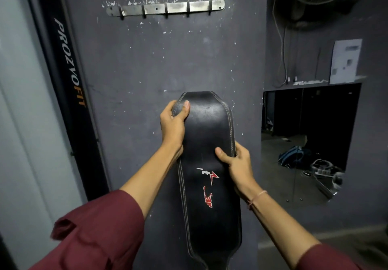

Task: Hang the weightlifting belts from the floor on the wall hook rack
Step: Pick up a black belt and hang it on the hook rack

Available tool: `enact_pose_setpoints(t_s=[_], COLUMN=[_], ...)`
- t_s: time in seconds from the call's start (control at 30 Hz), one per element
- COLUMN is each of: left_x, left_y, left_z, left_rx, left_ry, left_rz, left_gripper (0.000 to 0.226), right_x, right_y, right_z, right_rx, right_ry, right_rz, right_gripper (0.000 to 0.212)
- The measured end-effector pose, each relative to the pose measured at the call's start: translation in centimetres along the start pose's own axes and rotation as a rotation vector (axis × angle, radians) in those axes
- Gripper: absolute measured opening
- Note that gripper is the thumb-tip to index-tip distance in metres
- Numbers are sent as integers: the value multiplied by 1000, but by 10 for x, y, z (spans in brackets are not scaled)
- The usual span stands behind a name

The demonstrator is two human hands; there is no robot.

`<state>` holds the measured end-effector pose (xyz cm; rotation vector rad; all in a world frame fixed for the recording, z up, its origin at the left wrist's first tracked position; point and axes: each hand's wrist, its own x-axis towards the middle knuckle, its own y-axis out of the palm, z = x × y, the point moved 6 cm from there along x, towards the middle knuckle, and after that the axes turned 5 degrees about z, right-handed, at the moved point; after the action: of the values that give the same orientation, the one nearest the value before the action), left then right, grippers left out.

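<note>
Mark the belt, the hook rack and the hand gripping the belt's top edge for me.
belt [206, 127], head view, on the wide black leather face above the logo.
hook rack [165, 7], head view, on the metal bar near its middle hook.
left hand [173, 122], head view, on the back of the hand.

belt [206, 135]: black leather, pale grey stitching along both edges, red and white logo with red lettering on the face. wall [136, 70]: dark grey-blue paint, flecked with white chips; hook rack [165, 7]: dull silver metal with dark hooks. sleeves [98, 234]: maroon; wrist band [256, 198]: pink; upright panel [69, 68]: black with white and orange lettering.
</note>
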<state>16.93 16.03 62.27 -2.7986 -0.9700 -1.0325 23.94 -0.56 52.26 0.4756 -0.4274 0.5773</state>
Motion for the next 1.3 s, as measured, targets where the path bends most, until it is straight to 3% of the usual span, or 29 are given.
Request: enact_pose_setpoints(t_s=[0.13, 0.27, 0.37, 0.6, 0.73, 0.93, 1.2, 1.3], left_x=[-15, -52, -66, -54, -47, -35, -32, -28], left_y=[1, -3, -1, 11, 12, 11, -7, -14], left_z=[1, 42, 51, 20, -1, -17, -24, -25], left_rx=[234, 331, 392, 159, 159, 192, 110, 90], left_ry=[94, 61, 80, 189, 286, 334, 291, 267], left_rz=[67, 9, -74, -113, -190, -171, -204, -222], left_gripper=[37, 63, 65, 50, 49, 49, 40, 47], right_x=[7, 25, 34, 34, -10, -67, -11, -28], right_y=[3, 7, 6, -1, -20, -45, 8, 6], right_z=[16, 37, 49, 55, -1, -71, 25, 15], right_rx=[25, 38, 12, -153, -116, -100, 1, 6], right_ry=[-69, -106, -120, -120, 21, 204, 57, 88], right_rz=[-59, -89, -95, 64, 134, 135, 138, 163], right_gripper=[24, 22, 21, 38, 49, 30, 21, 28])
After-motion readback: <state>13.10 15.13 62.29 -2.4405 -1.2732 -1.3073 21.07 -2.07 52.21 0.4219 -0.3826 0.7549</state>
